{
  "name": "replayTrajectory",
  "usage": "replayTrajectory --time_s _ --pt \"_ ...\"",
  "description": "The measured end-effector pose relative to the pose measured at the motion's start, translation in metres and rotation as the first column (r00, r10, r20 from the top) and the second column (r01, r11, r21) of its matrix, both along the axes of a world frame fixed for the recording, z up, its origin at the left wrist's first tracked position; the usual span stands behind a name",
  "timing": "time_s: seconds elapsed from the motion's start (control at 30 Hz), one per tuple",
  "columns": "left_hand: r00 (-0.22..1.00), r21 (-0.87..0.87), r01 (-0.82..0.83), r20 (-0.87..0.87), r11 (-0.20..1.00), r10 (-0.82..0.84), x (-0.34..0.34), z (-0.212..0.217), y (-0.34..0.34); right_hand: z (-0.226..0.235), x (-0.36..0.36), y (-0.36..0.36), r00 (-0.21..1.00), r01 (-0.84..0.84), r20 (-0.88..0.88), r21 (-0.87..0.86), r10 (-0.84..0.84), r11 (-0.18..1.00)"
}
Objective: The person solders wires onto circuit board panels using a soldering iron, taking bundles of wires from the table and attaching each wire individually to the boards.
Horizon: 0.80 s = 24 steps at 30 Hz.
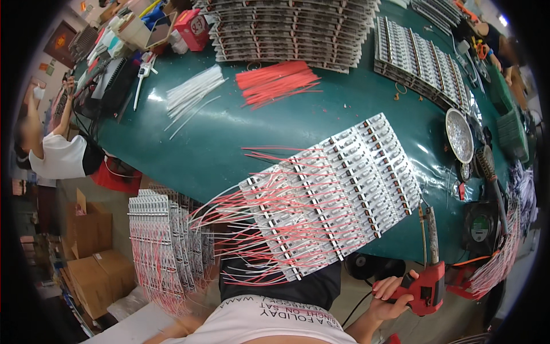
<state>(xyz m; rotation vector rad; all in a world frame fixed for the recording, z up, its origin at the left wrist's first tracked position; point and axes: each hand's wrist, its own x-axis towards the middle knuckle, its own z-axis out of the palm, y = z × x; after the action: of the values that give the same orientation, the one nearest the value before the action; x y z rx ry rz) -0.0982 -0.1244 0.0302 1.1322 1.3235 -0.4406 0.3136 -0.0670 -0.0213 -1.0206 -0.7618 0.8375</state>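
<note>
Nearest to the camera is the person's white shirt (269, 324) with dark printed letters, at the lower edge. At the far left another person in a white shirt (57, 155) sits with a raised arm, and below, on the floor, stand brown cardboard boxes (94, 264). Beside them is a stack of wired circuit strips (163, 241) with red and white wires hanging down. At the upper left of the green counter (229, 137) there is a red carton (193, 27) with a round white label, next to white boxes (134, 28). On the counter lie a bundle of white wires (192, 94) and, to its right, a bundle of red wires (276, 81), both in front of tall stacks of boards (286, 28). In the middle, at the near edge of the counter, lies the panel of circuit strips (332, 192), tilted, with many red and white wires at its left side. The left hand is not visible. The right hand (389, 295) closes its grip around the handle of the red soldering gun (427, 275), whose tip points up at the right corner of the panel. Farther right are a round metal dish (459, 135) and a black fan (480, 226).
</note>
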Motion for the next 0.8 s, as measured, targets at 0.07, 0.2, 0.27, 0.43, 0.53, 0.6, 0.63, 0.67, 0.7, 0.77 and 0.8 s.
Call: replayTrajectory --time_s 0.07,0.2,0.27,0.43,0.53,0.6,0.63,0.67,0.7,0.77,0.8 --pt "1.0 0.023 0.023 0.01 0.999 -0.023 -0.002 -0.006 0.015 0.006 0.0 0.005 1.0 0.019 0.007 0.026 -0.019 0.999" --pt "0.991 0.114 0.115 0.047 0.987 -0.121 -0.013 -0.028 0.064 0.014 -0.007 0.008 0.995 -0.065 0.076 0.033 0.063 0.997" --pt "0.983 0.164 0.162 0.061 0.973 -0.174 -0.013 -0.037 0.091 0.012 -0.005 0.005 0.994 -0.077 0.077 0.03 0.075 0.997" --pt "0.964 0.251 0.231 0.068 0.94 -0.255 -0.011 -0.045 0.137 0.01 -0.008 -0.002 0.996 -0.013 0.09 0.033 0.01 0.999" --pt "0.958 0.278 0.25 0.069 0.927 -0.279 -0.01 -0.047 0.155 0.007 -0.011 -0.003 0.998 0.034 0.056 0.006 -0.034 0.999" --pt "0.954 0.292 0.26 0.07 0.92 -0.292 -0.01 -0.047 0.164 0.006 -0.012 -0.003 1.0 0.014 0.005 -0.016 -0.014 1.0" --pt "0.952 0.297 0.265 0.071 0.917 -0.298 -0.009 -0.048 0.168 0.007 -0.012 -0.001 1.0 0.019 0.008 -0.006 -0.019 1.0" --pt "0.95 0.301 0.268 0.072 0.915 -0.303 -0.009 -0.048 0.172 0.008 -0.014 0.0 1.0 0.018 0.006 -0.017 -0.018 1.0" --pt "0.949 0.304 0.271 0.074 0.913 -0.307 -0.009 -0.049 0.175 0.01 -0.015 0.001 1.0 0.017 0.005 -0.03 -0.017 0.999" --pt "0.946 0.305 0.276 0.079 0.911 -0.314 -0.008 -0.05 0.179 0.01 -0.015 0.002 1.0 0.016 0.002 -0.026 -0.015 1.0" --pt "0.945 0.304 0.279 0.082 0.911 -0.316 -0.008 -0.051 0.181 0.01 -0.016 0.002 1.0 0.011 -0.004 -0.03 -0.011 1.0"
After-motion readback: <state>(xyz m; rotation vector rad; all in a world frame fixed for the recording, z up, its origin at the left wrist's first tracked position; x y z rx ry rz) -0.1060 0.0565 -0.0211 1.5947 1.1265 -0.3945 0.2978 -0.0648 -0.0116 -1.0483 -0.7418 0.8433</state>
